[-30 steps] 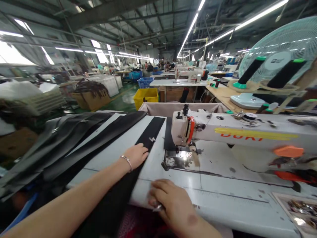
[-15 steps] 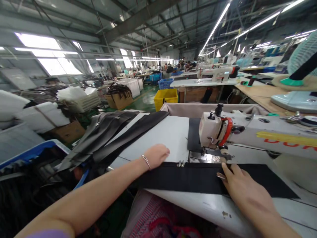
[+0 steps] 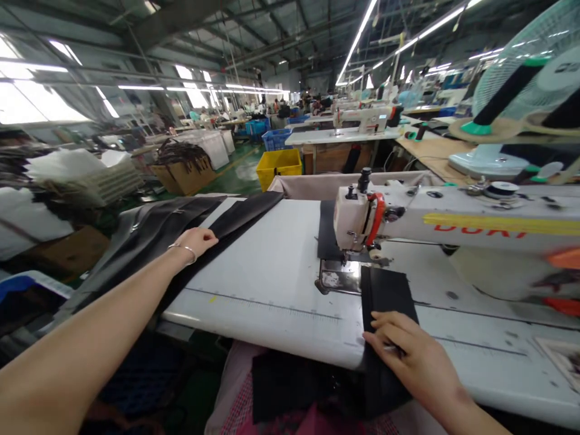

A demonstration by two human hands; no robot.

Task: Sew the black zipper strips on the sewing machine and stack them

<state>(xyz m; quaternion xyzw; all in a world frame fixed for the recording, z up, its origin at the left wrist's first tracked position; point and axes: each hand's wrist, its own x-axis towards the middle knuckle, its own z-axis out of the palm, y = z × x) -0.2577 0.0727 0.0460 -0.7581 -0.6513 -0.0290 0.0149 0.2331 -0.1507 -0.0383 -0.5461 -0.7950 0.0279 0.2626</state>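
Observation:
My left hand (image 3: 198,240) reaches out to the pile of long black strips (image 3: 149,241) at the table's left side, its fingers curled down onto the top one. My right hand (image 3: 410,353) presses a black fabric strip (image 3: 385,290) flat near the table's front edge, with a small metal piece under the fingers. That strip runs from the front edge up to the needle plate of the white sewing machine (image 3: 408,217) and hangs over the edge toward my lap.
A white work table (image 3: 272,272) holds the machine. Another black piece (image 3: 326,232) lies behind the machine head. A fan (image 3: 521,103) and thread cones stand at the right. A yellow bin (image 3: 278,166), cardboard boxes and other sewing stations fill the hall beyond.
The black strip has turned from lying crosswise along the front edge to pointing at the needle. My left hand left it and moved out left to the pile; my right hand stayed on it.

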